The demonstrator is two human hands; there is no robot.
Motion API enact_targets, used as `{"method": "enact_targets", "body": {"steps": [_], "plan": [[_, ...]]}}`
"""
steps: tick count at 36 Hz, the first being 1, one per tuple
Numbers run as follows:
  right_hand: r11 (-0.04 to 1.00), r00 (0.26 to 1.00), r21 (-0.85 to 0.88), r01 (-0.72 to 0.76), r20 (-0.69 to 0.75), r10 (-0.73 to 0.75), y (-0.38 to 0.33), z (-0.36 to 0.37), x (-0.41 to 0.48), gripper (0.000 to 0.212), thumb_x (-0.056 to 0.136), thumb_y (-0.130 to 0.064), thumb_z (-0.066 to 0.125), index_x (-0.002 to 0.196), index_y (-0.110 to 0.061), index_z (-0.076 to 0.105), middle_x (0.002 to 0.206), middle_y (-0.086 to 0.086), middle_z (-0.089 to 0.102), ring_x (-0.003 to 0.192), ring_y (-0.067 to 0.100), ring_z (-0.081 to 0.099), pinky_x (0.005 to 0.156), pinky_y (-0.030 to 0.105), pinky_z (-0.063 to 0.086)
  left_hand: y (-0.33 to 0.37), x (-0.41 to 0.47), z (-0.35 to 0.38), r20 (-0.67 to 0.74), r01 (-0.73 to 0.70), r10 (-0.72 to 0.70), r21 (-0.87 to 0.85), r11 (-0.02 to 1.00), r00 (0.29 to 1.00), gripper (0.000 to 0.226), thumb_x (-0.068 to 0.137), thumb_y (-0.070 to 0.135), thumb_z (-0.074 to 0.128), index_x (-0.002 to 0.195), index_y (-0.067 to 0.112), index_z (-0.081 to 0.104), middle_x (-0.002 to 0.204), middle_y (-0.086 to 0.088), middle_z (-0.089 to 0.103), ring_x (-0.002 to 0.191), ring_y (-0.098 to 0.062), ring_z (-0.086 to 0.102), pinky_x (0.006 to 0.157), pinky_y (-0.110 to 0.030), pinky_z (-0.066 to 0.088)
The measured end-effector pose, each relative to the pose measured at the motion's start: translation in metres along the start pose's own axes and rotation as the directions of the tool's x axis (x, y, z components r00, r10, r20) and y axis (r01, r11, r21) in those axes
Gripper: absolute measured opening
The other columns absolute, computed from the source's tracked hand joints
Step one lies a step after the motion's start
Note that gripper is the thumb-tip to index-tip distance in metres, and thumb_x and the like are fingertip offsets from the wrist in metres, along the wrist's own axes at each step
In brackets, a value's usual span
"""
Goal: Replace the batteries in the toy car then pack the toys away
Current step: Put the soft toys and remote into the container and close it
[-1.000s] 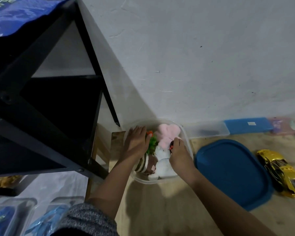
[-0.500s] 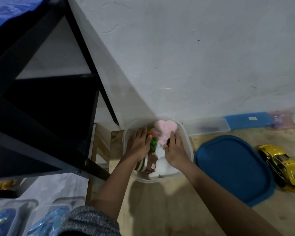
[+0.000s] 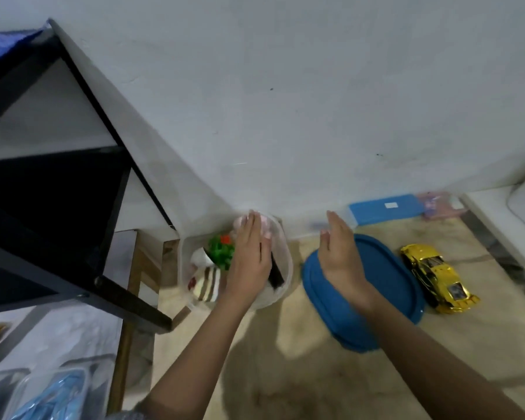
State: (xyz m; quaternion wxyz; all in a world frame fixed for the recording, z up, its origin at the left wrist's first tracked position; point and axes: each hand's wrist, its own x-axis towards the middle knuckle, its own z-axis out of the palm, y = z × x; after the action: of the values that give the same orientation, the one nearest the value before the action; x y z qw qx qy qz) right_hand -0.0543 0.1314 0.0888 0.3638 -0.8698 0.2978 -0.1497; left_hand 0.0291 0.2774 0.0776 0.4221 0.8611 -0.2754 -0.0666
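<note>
Toy car, bright yellow, lies on the table at the right, just beside a blue lid. The person's left hand, fingers straight, presses flat on soft toys packed in a clear tub against the wall. The right hand is held open over the lid's left edge, holding nothing.

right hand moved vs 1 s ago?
Yes. The right hand has left the clear container and shifted to the right. It is now over the blue lid beside the container and holds nothing.
</note>
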Motion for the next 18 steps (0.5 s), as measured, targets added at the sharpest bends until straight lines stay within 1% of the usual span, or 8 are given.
{"method": "enact_targets", "body": {"steps": [2, 4, 6, 9, 11, 13, 16, 18], "plan": [[0.999, 0.999, -0.035, -0.035, -0.01, 0.035, 0.026, -0.022, 0.001, 0.045, 0.099, -0.016, 0.033, 0.142, -0.004, 0.027, 0.145, 0.017, 0.034, 0.133, 0.029, 0.031, 0.106, 0.034, 0.029, 0.022, -0.012, 0.018, -0.022, -0.034, 0.032, -0.063, 0.997, 0.999, 0.05, 0.101, 0.028, 0.029, 0.148, 0.013, 0.021, 0.154, 0.008, 0.017, 0.143, -0.003, 0.009, 0.113, -0.012, 0.003], [0.99, 0.995, -0.107, -0.093, 0.017, 0.096, 0.053, -0.04, 0.005, 0.045, 0.098, -0.012, 0.033, 0.141, -0.002, 0.028, 0.143, 0.02, 0.036, 0.131, 0.033, 0.032, 0.104, 0.038, 0.03, 0.037, -0.029, 0.041, 0.006, -0.034, 0.034, -0.099, 0.994, 0.999, 0.052, 0.099, 0.035, 0.028, 0.147, 0.016, 0.023, 0.151, 0.012, 0.021, 0.142, 0.0, 0.012, 0.114, -0.014, 0.007], [0.975, 0.986, -0.176, -0.138, 0.069, 0.152, 0.08, -0.052, 0.009, 0.045, 0.097, -0.009, 0.034, 0.14, 0.0, 0.028, 0.143, 0.022, 0.036, 0.131, 0.035, 0.032, 0.106, 0.039, 0.028, 0.045, -0.048, 0.068, 0.056, 0.0, 0.006, -0.089, 0.996, 0.998, 0.052, 0.099, 0.039, 0.029, 0.148, 0.021, 0.021, 0.15, 0.017, 0.017, 0.14, 0.004, 0.009, 0.114, -0.015, 0.007], [0.948, 0.965, -0.277, -0.154, 0.162, 0.205, 0.115, -0.063, 0.016, 0.045, 0.096, -0.008, 0.037, 0.139, 0.003, 0.029, 0.141, 0.023, 0.038, 0.131, 0.038, 0.033, 0.106, 0.041, 0.03, 0.045, -0.081, 0.105, 0.091, 0.088, -0.081, -0.071, 0.994, 0.993, 0.054, 0.099, 0.04, 0.03, 0.149, 0.023, 0.016, 0.155, 0.014, 0.011, 0.14, 0.004, 0.006, 0.112, -0.013, 0.007], [0.937, 0.956, -0.328, -0.12, 0.217, 0.198, 0.133, -0.064, 0.022, 0.044, 0.094, -0.007, 0.04, 0.136, 0.004, 0.032, 0.136, 0.024, 0.042, 0.127, 0.039, 0.037, 0.102, 0.043, 0.034, 0.043, -0.099, 0.125, 0.106, 0.172, -0.164, -0.069, 0.983, 0.981, 0.057, 0.099, 0.04, 0.029, 0.149, 0.022, 0.01, 0.157, 0.01, 0.006, 0.14, 0.003, 0.001, 0.111, -0.011, 0.003], [0.921, 0.95, -0.385, -0.062, 0.261, 0.173, 0.143, -0.062, 0.029, 0.044, 0.092, -0.006, 0.041, 0.134, 0.005, 0.033, 0.134, 0.024, 0.043, 0.125, 0.039, 0.038, 0.102, 0.042, 0.034, 0.042, -0.112, 0.141, 0.104, 0.267, -0.259, -0.071, 0.961, 0.96, 0.061, 0.099, 0.041, 0.028, 0.15, 0.02, 0.003, 0.158, 0.008, -0.001, 0.141, 0.002, -0.004, 0.111, -0.013, 0.0], [0.881, 0.929, -0.472, 0.027, 0.338, 0.153, 0.148, -0.057, 0.038, 0.052, 0.091, -0.007, 0.042, 0.139, 0.004, 0.025, 0.139, 0.025, 0.036, 0.13, 0.038, 0.031, 0.107, 0.042, 0.029, 0.041, -0.121, 0.161, 0.095, 0.42, -0.414, -0.058, 0.906, 0.905, 0.066, 0.099, 0.042, 0.027, 0.149, 0.015, -0.006, 0.158, 0.002, -0.013, 0.143, -0.008, -0.014, 0.112, -0.019, -0.006], [0.84, 0.91, -0.539, 0.069, 0.379, 0.168, 0.15, -0.054, 0.041, 0.058, 0.09, -0.008, 0.043, 0.141, 0.002, 0.019, 0.142, 0.024, 0.033, 0.132, 0.037, 0.029, 0.109, 0.042, 0.027, 0.041, -0.121, 0.172, 0.093, 0.491, -0.485, -0.047, 0.87, 0.869, 0.067, 0.1, 0.039, 0.029, 0.148, 0.012, -0.009, 0.157, -0.001, -0.017, 0.143, -0.012, -0.018, 0.111, -0.021, -0.009]]}}
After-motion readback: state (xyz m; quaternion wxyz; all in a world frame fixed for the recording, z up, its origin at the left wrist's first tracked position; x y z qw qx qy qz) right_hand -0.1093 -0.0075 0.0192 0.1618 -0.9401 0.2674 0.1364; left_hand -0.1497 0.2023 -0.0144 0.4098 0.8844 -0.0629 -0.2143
